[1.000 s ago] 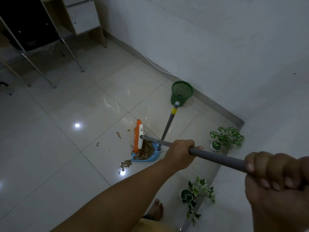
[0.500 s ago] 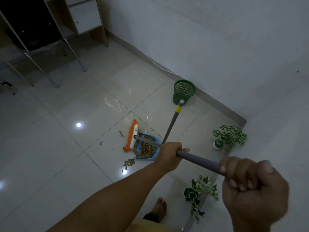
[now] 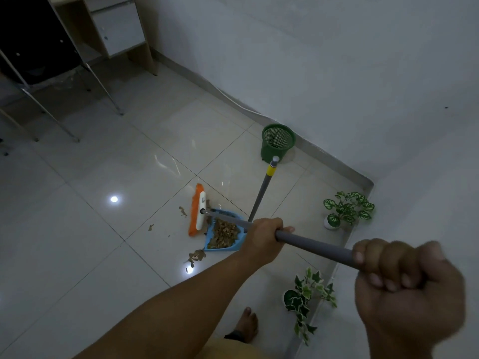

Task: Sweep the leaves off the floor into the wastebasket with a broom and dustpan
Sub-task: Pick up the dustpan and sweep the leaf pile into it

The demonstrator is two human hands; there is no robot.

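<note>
Two hands grip the broom [image 3: 197, 210] handle: left hand [image 3: 264, 240] forward, right hand [image 3: 404, 288] near. Dustpan [image 3: 225, 234] holds most leaves; strays [image 3: 196, 255] lie left. Short, low strokes rightward should gather them; wastebasket [image 3: 277, 143] stands far.

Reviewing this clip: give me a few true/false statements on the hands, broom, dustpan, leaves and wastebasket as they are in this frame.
1. Both hands grip the broom handle. True: left hand lower down, right hand near the top.
2. The dustpan is empty. False: it holds a pile of dry leaves.
3. Every leaf is off the floor. False: loose leaves lie beside the dustpan.
4. The green wastebasket stands upright by the wall. True.
5. The broom head is inside the wastebasket. False: it is at the dustpan's mouth.
</note>
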